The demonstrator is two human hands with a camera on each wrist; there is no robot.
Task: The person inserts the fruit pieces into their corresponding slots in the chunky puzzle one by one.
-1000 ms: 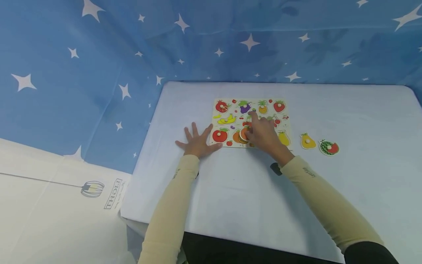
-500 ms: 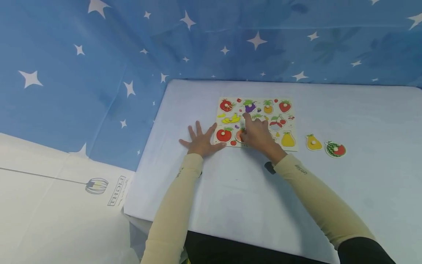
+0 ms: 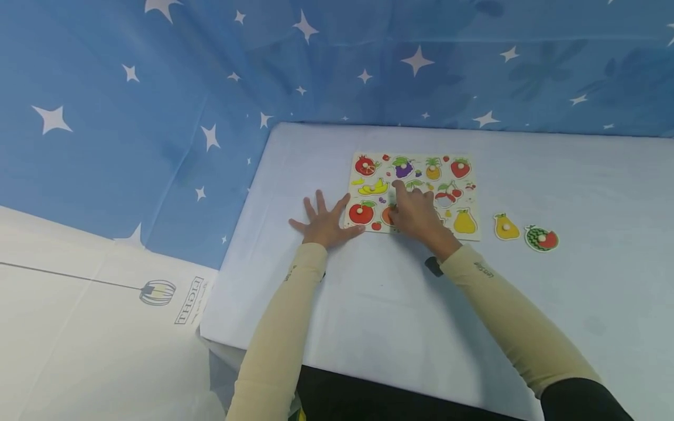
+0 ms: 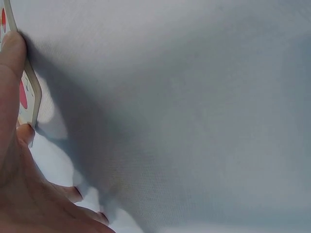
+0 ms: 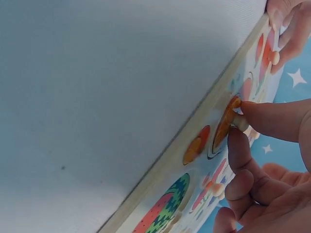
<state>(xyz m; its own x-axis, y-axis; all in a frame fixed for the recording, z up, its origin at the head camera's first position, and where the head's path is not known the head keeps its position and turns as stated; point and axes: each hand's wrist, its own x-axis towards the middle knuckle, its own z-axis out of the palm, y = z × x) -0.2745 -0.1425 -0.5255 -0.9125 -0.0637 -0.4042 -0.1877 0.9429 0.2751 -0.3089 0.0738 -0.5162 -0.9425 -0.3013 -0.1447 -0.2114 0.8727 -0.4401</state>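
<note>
A fruit knob puzzle board (image 3: pixel 473 202) lies on the white-covered table. My right hand (image 3: pixel 418 216) is over its front middle; thumb and forefinger pinch the small knob (image 5: pixel 239 123) of a round orange puzzle piece (image 5: pixel 224 125). That piece lies on or in its place on the board; whether it sits fully flush I cannot tell. My left hand (image 3: pixel 323 225) rests spread at the board's left front corner, its thumb and forefinger touching the edge. Red apple (image 3: pixel 361 213) and banana (image 3: pixel 373 187) pieces sit in the board nearby. My right hand hides some of the board's middle.
Right of the board lie two loose pieces, a yellow pear (image 3: pixel 506 227) and a watermelon (image 3: pixel 541 238). Matching pear (image 3: pixel 465 222) and watermelon (image 5: pixel 163 208) pictures show on the board. A blue star-patterned curtain (image 3: pixel 337 58) hangs behind the table.
The orange piece, tilted above the board and right of its picture before, has come left and down onto it with my right hand. The left hand stays at the corner. The head view shifts slightly.
</note>
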